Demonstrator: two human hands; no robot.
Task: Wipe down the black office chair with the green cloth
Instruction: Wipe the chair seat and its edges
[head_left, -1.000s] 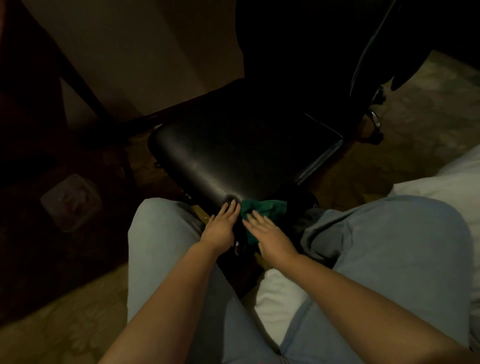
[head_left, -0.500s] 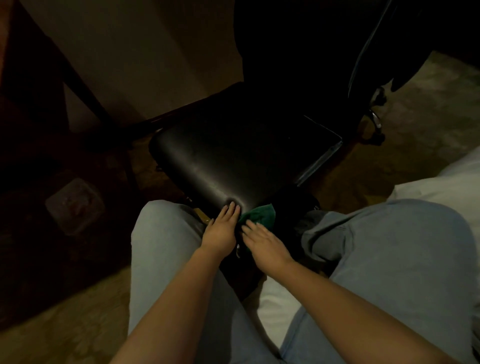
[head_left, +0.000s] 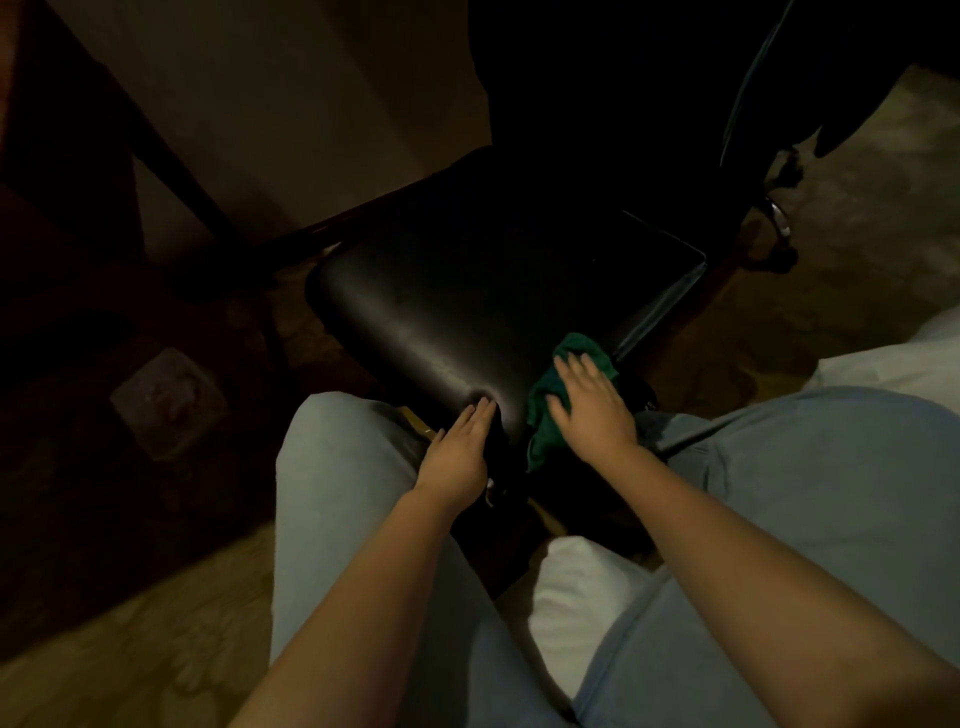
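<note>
The black office chair stands in front of me, its glossy seat facing my knees and its dark backrest rising at the top. The green cloth lies over the seat's near right edge. My right hand presses flat on the cloth with straight, spread fingers. My left hand rests with straight fingers against the seat's front corner, just left of the cloth. Part of the cloth is hidden under my right palm.
My legs in light jeans flank the chair's front edge. A white pillow lies between my thighs. A pale square container sits on the dark floor at left. A table leg slants at upper left.
My right hand slid the cloth up and to the right along the seat's front edge. My left hand stayed at the front corner.
</note>
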